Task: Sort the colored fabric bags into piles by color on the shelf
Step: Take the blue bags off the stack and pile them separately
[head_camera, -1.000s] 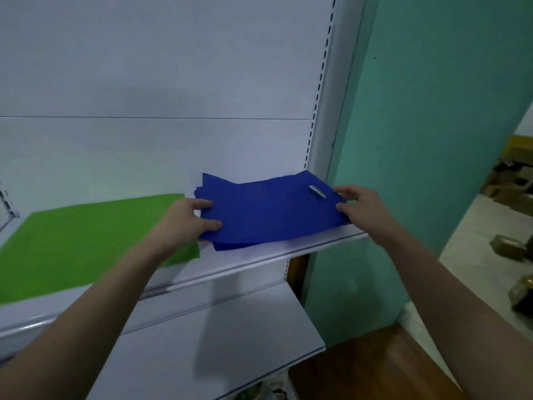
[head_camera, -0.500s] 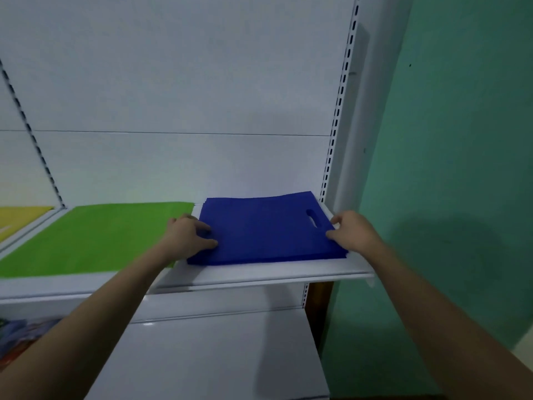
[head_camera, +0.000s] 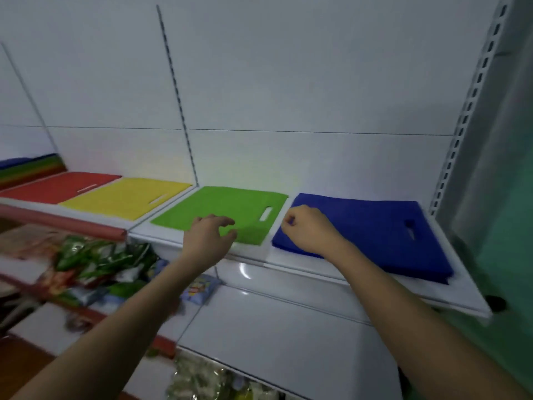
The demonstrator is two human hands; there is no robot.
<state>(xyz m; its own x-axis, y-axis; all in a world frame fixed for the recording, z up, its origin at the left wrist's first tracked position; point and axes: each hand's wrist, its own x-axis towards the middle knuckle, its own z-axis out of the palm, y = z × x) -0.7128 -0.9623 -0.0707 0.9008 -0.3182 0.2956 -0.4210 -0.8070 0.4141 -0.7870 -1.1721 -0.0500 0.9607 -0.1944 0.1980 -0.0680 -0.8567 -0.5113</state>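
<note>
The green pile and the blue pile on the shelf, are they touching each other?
Apart. The head view shows a strip of bare white shelf between the green pile and the blue pile.

setting: a shop. white metal gondola shelving with slotted uprights rising behind and right of the right hand. flat fabric bags laid out by colour along the shelf: blue pile under that hand, green, yellow, red leftward. packaged snack goods on the tier below the left hand.
</note>
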